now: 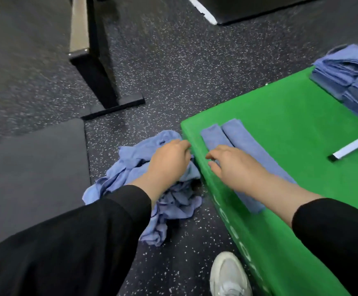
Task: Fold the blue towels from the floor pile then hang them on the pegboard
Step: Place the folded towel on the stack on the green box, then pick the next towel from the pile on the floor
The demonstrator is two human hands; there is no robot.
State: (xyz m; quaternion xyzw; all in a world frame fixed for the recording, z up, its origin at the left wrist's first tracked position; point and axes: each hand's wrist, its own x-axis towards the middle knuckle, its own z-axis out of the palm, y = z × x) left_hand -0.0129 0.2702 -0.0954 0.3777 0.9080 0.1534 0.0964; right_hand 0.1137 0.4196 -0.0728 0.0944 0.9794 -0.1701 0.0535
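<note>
The left hand [169, 159] is lowered onto the pile [152, 189] on the floor, fingers curled downward; whether cloth is pinched cannot be told. The right hand [231, 165] is laid, fingers relaxed, on the folded towel [235, 137] on the bench [291, 129], beside the edge. If several towels are lifted together, tangling is likely. The folded towel may be dragged off.

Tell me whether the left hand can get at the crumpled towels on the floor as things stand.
Probably yes. The left hand is already over the crumpled towels beside the green box, and nothing lies between them. Whether the fingers grip cloth yet is hidden.
</note>
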